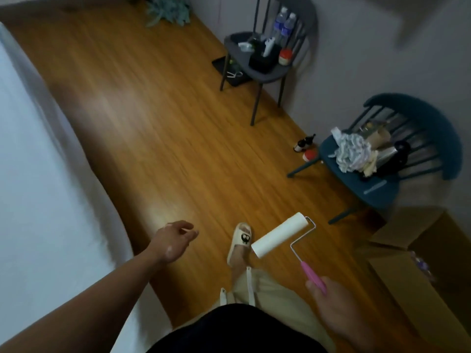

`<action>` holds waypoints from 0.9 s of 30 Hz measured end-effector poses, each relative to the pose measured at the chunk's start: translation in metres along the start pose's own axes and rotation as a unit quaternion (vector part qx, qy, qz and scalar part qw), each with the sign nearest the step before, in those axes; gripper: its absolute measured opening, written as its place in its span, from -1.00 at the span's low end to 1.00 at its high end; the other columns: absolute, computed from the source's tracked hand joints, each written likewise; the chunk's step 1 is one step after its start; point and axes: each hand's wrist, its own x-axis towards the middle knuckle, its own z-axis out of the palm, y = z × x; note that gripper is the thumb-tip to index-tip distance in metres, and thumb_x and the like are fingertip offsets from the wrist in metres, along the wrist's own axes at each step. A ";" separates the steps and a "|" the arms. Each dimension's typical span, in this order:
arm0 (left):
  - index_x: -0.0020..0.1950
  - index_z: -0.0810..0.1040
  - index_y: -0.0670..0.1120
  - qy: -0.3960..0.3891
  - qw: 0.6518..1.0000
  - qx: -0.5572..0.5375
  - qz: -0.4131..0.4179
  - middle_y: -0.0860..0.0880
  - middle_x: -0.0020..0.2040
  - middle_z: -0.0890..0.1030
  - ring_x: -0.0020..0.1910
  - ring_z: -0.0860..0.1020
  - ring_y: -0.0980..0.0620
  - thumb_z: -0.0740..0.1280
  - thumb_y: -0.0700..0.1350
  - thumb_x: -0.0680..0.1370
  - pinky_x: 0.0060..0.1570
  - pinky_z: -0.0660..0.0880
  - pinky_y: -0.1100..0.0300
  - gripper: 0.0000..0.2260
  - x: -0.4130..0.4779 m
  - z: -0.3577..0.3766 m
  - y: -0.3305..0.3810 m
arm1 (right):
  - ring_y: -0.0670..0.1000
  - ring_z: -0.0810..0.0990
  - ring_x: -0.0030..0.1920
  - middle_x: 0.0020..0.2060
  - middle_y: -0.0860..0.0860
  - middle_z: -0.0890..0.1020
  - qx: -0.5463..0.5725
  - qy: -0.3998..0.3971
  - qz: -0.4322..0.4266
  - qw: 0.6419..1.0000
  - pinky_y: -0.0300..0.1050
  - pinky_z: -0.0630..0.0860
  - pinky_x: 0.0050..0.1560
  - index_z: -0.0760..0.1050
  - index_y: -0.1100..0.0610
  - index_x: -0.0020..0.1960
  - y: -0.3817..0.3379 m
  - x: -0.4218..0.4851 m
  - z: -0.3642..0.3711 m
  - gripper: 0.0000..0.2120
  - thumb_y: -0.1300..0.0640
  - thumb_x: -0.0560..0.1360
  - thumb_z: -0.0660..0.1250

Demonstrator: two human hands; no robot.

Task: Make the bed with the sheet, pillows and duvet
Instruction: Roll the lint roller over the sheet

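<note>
At the far left the bed is seen along its edge, covered by the white sheet, which lies smooth and drawn flat over the top; no pillows or duvet are in view. Beside the bed edge the left hand is held out over the wooden floor, fingers loosely relaxed and nothing carried, probably kept free for balance or for the next reach. A slipper is planted just right of it, pointing away from the bed. Further back a grey chair is set against the wall and used as a stand, with water bottles among the items on it. The lint roller is carried low over the floor, its pink handle gripped by the right hand; it is judged to be meant for cleaning the sheet. To the right a blue chair bears a crumpled cloth, and a cardboard box stands in the corner.
</note>
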 end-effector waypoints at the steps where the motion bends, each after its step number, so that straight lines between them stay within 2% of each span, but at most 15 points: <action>1: 0.35 0.52 -0.04 -0.002 1.000 -0.012 -0.018 -0.08 0.14 0.64 0.01 0.64 0.02 0.28 0.14 0.62 0.07 0.59 0.03 -0.61 0.017 -0.011 0.006 | 0.09 0.60 -0.12 -0.17 0.02 0.64 0.001 -0.005 -0.011 1.000 -0.10 0.37 -0.18 0.46 0.01 -0.16 -0.022 0.025 -0.014 -0.77 -0.08 0.62 0.26; 3: 0.37 0.49 -0.05 -0.004 0.998 -0.030 -0.056 -0.08 0.16 0.63 0.03 0.63 0.01 0.26 0.14 0.62 0.13 0.58 0.01 -0.60 0.045 -0.034 0.013 | -0.01 0.56 -0.20 -0.23 -0.07 0.60 0.001 -0.014 -0.039 0.999 -0.10 0.37 -0.21 0.48 0.00 -0.10 -0.070 0.077 -0.041 -0.81 -0.08 0.61 0.26; 7: 0.37 0.49 -0.09 0.046 0.983 -0.114 -0.137 -0.07 0.16 0.61 0.05 0.62 -0.01 0.26 0.10 0.63 0.17 0.56 -0.02 -0.61 0.083 -0.088 0.019 | -0.03 0.57 -0.18 -0.20 -0.06 0.60 -0.068 -0.046 -0.122 0.989 -0.15 0.38 -0.24 0.56 0.07 0.06 -0.192 0.177 -0.103 -0.78 -0.06 0.62 0.26; 9: 0.31 0.53 -0.07 0.084 0.966 -0.181 -0.166 -0.05 0.08 0.63 -0.02 0.64 0.01 0.28 0.07 0.63 0.10 0.58 0.04 -0.67 0.097 -0.116 0.019 | -0.01 0.58 -0.17 -0.19 -0.04 0.61 -0.109 -0.071 -0.172 0.977 -0.13 0.42 -0.23 0.56 0.09 0.10 -0.265 0.219 -0.136 -0.77 -0.05 0.63 0.24; 13: 0.23 0.58 -0.06 0.184 0.916 -0.292 -0.205 -0.01 -0.05 0.65 -0.11 0.63 0.05 0.28 0.05 0.64 -0.22 0.49 0.27 -0.73 0.133 -0.174 0.011 | 0.09 0.62 -0.08 -0.14 0.03 0.62 -0.197 -0.082 -0.265 0.940 0.01 0.52 -0.05 0.54 0.09 0.10 -0.431 0.286 -0.178 -0.76 -0.06 0.64 0.21; 15: 0.23 0.58 -0.07 0.212 0.893 -0.329 -0.222 -0.03 -0.04 0.65 -0.09 0.63 0.02 0.28 0.03 0.64 -0.25 0.47 0.32 -0.75 0.163 -0.211 0.006 | 0.10 0.61 -0.10 -0.15 0.05 0.62 -0.195 -0.084 -0.300 0.930 0.03 0.54 -0.05 0.54 0.12 0.08 -0.509 0.319 -0.184 -0.74 -0.05 0.64 0.22; 17: 0.23 0.58 -0.08 0.214 0.881 -0.356 -0.226 -0.06 -0.02 0.65 -0.08 0.63 -0.02 0.28 0.01 0.64 -0.20 0.52 0.26 -0.75 0.203 -0.257 0.001 | 0.08 0.61 -0.13 -0.15 0.06 0.62 -0.185 -0.087 -0.315 0.927 0.04 0.56 -0.06 0.54 0.12 0.08 -0.580 0.349 -0.184 -0.75 -0.05 0.64 0.22; 20: 0.18 0.61 -0.12 0.192 0.884 -0.368 -0.216 -0.12 -0.06 0.67 -0.12 0.65 -0.08 0.31 -0.01 0.63 0.02 0.60 -0.04 -0.77 0.269 -0.349 0.002 | 0.07 0.61 -0.15 -0.16 0.05 0.62 -0.156 -0.085 -0.298 0.938 0.07 0.58 -0.06 0.54 0.09 0.07 -0.668 0.386 -0.181 -0.77 -0.05 0.63 0.24; 24: 0.21 0.58 -0.05 0.180 0.924 -0.285 -0.181 -0.04 0.04 0.65 -0.07 0.66 0.05 0.30 0.07 0.62 0.06 0.59 0.05 -0.73 0.352 -0.509 0.015 | 0.03 0.61 -0.19 -0.23 0.03 0.63 -0.121 -0.082 -0.239 0.960 0.06 0.57 -0.08 0.56 0.10 -0.07 -0.764 0.423 -0.189 -0.78 -0.02 0.62 0.27; 27: 0.26 0.54 -0.01 0.199 0.940 -0.240 -0.137 0.00 0.11 0.62 -0.04 0.65 0.11 0.29 0.12 0.62 0.10 0.59 0.06 -0.70 0.412 -0.631 0.023 | 0.00 0.60 -0.15 -0.20 0.00 0.63 -0.131 -0.088 -0.204 0.966 -0.03 0.54 -0.10 0.54 0.06 -0.07 -0.835 0.456 -0.199 -0.80 -0.03 0.62 0.27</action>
